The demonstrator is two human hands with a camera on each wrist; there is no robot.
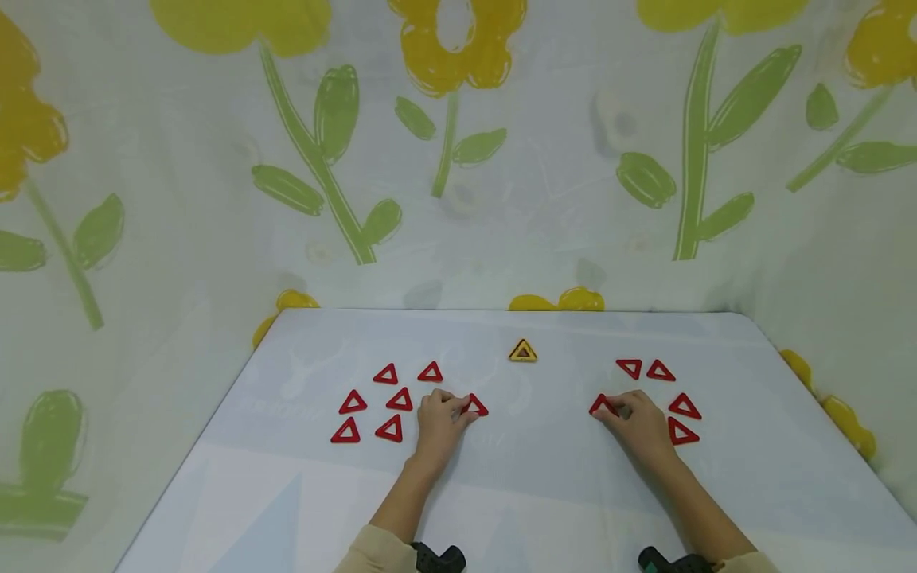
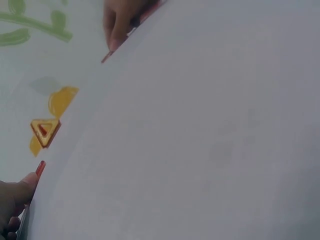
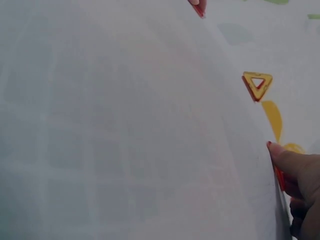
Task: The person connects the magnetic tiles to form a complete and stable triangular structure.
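Observation:
My left hand (image 1: 440,426) pinches a red triangular frame tile (image 1: 481,407) between thumb and fingers, low at the tabletop. On the other side my right hand (image 1: 640,430) grips a second red triangular frame tile (image 1: 596,405) at its right part; fingertips cover some of it. Between them, farther back, lies a yellow triangle tile (image 1: 523,359) with a hole in its middle. In the left wrist view, a red edge shows along the yellow triangle (image 2: 46,141). Both held tiles appear edge-on in the wrist views.
Several loose red triangles (image 1: 351,411) lie left of the left hand. More red triangles (image 1: 660,376) lie behind and right of the right hand, one partly hidden by it. The white table (image 1: 559,493) meets a flower-printed cloth (image 1: 530,223) at its back edge.

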